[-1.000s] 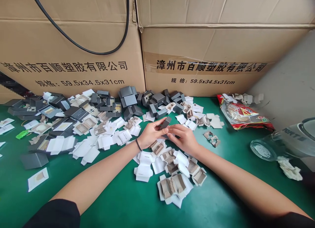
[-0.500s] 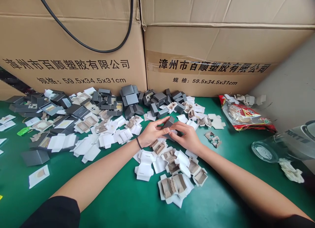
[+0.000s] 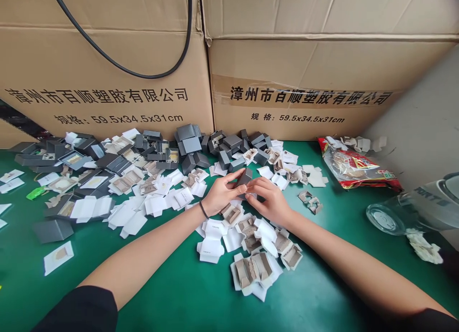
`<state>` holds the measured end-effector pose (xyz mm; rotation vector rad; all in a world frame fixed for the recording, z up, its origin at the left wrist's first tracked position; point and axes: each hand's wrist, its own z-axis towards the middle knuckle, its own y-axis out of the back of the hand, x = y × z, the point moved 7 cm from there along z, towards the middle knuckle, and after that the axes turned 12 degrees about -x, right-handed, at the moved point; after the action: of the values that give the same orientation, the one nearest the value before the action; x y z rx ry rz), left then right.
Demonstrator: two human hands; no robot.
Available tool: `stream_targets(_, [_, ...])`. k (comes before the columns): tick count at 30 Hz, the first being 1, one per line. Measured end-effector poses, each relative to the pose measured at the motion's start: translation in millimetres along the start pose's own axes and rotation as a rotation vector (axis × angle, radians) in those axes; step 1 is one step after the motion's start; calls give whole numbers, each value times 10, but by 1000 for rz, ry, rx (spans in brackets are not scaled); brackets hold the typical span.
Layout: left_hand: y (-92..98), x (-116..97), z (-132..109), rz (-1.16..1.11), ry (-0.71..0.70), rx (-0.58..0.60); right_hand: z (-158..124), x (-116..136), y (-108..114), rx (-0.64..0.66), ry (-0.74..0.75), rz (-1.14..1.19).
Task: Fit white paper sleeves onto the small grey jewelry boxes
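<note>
Between my two hands is a small dark grey box (image 3: 245, 177), tilted, above the middle of the green table. My left hand (image 3: 221, 194) grips it from the left, thumb across its near side. The curled fingers of my right hand (image 3: 269, 198) touch its right side; whether they grip it is hard to tell. Just below lie unfolded white and brown card inserts (image 3: 254, 272) and a white paper piece (image 3: 210, 248). Behind my hands, several dark boxes (image 3: 232, 142) are heaped.
Large cardboard cartons (image 3: 301, 59) stand along the back, with a black cable (image 3: 143, 75) hanging before the left one. A red snack bag (image 3: 358, 165), a glass jar (image 3: 412, 210) and crumpled tissue (image 3: 425, 248) are on the right. More dark boxes and papers (image 3: 91, 208) spread left.
The fingers of my right hand have shifted slightly on the grey box, and the box stands a little more upright. My left hand has barely moved.
</note>
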<state>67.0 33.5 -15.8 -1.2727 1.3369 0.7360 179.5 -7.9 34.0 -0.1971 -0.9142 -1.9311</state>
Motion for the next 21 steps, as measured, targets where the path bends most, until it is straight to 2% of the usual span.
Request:
stream_targets(8, [32,14,-4,-28,17,-43,-144,45,-69,76,40,-136])
stream_targets(11, [19,-14,-28,3,-11,-32,-168,27,-60,64,12,-106])
stream_targets(15, [6,-42,-31,83,-90,5,-104,-139,-7,-16,-223,129])
stream_targets(19, [16,-123,-6,150,-295,54,-95,-397,11,-135,-554,297])
stream_targets(21, [6,-164,-12,207,-394,105,-131,-506,-40,-94,-714,369])
